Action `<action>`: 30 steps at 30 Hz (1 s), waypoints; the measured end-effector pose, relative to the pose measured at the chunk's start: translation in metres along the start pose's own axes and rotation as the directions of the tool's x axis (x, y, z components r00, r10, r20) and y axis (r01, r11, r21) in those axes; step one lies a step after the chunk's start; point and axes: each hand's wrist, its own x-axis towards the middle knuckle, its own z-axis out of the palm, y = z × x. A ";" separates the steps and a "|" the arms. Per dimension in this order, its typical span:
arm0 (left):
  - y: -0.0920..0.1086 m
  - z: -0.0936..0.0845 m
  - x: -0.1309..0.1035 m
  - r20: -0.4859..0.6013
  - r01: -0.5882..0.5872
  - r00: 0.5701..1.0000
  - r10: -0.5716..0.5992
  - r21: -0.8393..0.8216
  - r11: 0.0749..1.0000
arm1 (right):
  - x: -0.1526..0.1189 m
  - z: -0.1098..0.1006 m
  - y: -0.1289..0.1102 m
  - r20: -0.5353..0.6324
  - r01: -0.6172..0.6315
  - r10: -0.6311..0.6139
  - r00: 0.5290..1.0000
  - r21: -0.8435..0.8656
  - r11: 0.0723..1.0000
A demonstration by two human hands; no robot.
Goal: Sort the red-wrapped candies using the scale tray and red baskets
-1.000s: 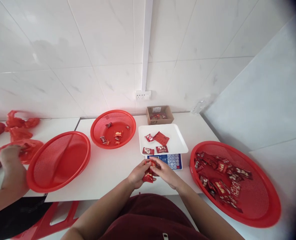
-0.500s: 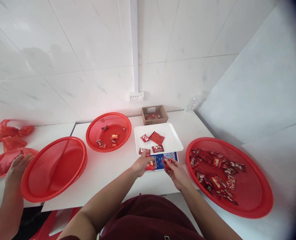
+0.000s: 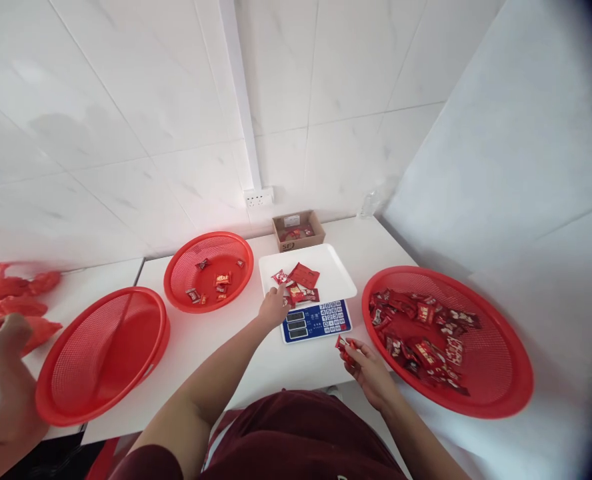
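My left hand (image 3: 275, 307) reaches over the left front of the white scale tray (image 3: 333, 267), its fingers curled at a red and gold wrapped candy (image 3: 297, 293). Around it on the tray lie a flat red packet (image 3: 305, 275), a red and white wrapped candy (image 3: 280, 277) and a dark red one (image 3: 312, 294). Part of the pile is hidden behind my fingers. My right hand (image 3: 369, 373) is closed around small red wrapped candies (image 3: 344, 347), held in front of the scale and left of the full basket; how many cannot be told.
A red basket (image 3: 513, 380) with many wrapped candies stands right. Another basket (image 3: 246, 250) with several candies is back left; a further red basket (image 3: 159, 320) stands left. A cardboard box (image 3: 301, 239) sits behind the scale. At far left are another person's hand (image 3: 3, 340) and red bags (image 3: 19, 287).
My left hand has moved back onto the tray, bringing the red and gold candy there from above the scale's keypad. My right hand has drawn toward me and right, still holding candies.
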 end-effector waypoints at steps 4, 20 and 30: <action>0.006 0.001 0.012 -0.080 0.015 0.996 -0.026 -0.129 0.991 | -0.002 -0.003 0.000 0.015 0.009 -0.009 1.000 -0.011 1.000; -0.126 0.005 -0.101 -0.553 0.030 0.833 0.005 0.055 0.998 | -0.008 0.002 -0.020 0.012 -0.073 0.072 0.997 0.205 0.976; -0.165 -0.083 -0.053 -0.484 0.681 0.615 -0.623 -0.073 0.729 | -0.008 0.023 -0.010 0.065 -0.095 0.087 0.994 0.129 0.987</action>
